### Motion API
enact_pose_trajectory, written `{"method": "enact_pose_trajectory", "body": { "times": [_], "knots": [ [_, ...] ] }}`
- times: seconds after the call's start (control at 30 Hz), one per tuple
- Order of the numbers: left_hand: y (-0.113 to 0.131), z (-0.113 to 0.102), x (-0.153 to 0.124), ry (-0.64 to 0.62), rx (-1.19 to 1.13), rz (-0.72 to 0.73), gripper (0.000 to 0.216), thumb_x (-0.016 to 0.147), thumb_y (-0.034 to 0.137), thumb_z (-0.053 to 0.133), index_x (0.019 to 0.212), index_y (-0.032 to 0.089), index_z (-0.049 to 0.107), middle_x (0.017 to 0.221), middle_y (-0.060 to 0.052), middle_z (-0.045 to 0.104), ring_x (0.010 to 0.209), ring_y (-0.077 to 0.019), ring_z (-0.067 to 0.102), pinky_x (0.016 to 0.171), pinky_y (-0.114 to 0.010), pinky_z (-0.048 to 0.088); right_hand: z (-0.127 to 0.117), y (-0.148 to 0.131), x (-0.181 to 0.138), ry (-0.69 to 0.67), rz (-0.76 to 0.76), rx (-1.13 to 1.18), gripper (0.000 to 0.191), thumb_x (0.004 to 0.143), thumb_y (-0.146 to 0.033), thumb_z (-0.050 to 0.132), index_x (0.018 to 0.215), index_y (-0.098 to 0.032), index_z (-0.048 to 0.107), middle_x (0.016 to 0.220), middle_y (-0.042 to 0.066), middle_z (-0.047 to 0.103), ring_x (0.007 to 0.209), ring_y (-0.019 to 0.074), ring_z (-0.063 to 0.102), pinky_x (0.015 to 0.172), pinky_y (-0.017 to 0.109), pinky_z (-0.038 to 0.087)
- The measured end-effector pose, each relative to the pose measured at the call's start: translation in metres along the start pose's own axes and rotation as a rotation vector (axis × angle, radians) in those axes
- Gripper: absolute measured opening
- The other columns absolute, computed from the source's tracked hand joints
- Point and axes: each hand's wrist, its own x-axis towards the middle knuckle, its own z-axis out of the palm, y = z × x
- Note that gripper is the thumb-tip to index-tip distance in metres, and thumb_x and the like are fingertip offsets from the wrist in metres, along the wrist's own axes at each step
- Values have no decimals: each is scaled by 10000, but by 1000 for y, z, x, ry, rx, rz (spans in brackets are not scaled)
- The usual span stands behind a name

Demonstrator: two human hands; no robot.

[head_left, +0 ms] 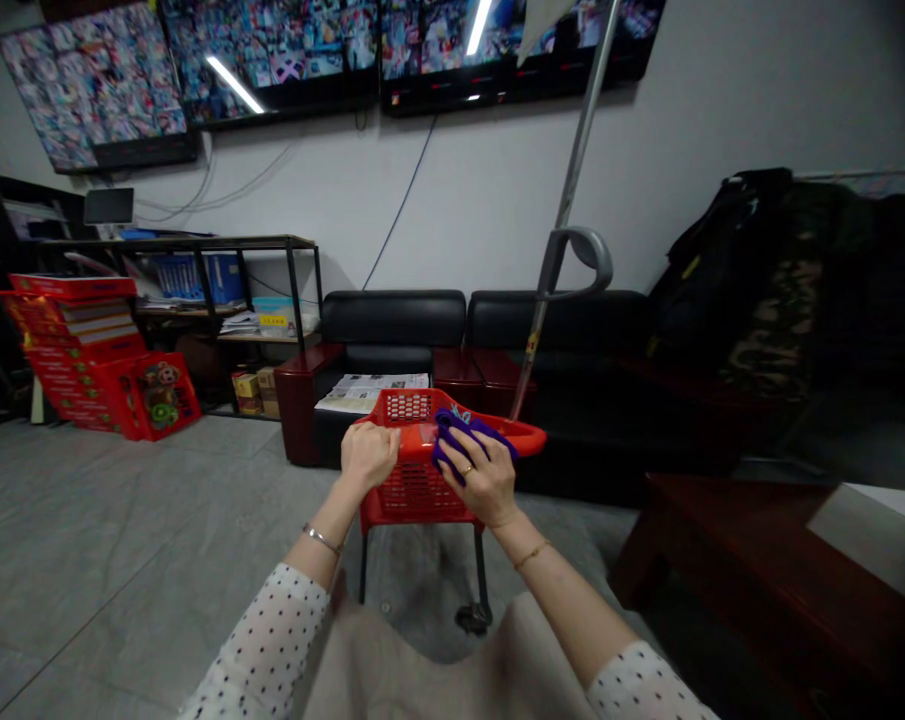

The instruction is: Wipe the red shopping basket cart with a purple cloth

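Observation:
A small red plastic basket cart (414, 490) on black legs with wheels stands on the floor in front of me. My left hand (367, 455) is closed in a fist round the cart's near left rim. My right hand (482, 478) presses a purple cloth (459, 430) against the cart's right rim, fingers curled over the cloth. A grey metal pole (564, 220) with a curved handle rises from behind the cart.
A black sofa (422, 325) with a newspaper (373, 392) on it stands behind the cart. Red boxes (99, 360) are stacked at the left beside a metal shelf (212, 290). A dark wooden table (767, 580) sits at the right. Screens (272, 50) hang on the wall.

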Motion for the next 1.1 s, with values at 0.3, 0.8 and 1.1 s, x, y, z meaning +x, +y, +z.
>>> {"method": "enact_pose_trajectory", "body": {
  "times": [0.3,0.8,1.1],
  "knots": [
    [-10,-1,-2,-1,-6,13,487,965,300,320,732,185,731,836,-86,764,853,-191,678,868,-337,440,11,-26,23,-128,-71,22,241,901,-311,597,1115,-276,702,1210,38,677,1064,215,530,922,365,370],
    [-9,1,0,18,9,-13,525,962,343,286,767,177,744,860,-116,761,870,-220,677,896,-369,440,18,-45,35,-156,74,-19,269,918,-366,550,1121,-260,690,1240,54,656,1050,230,527,924,388,365],
    [-6,-1,-1,-23,36,-12,533,958,368,288,696,203,722,819,-84,757,878,-218,681,818,-346,452,-1,53,-18,40,77,-68,280,863,-297,562,1096,-247,710,1206,79,649,1080,239,531,960,400,398]
  ]
}}
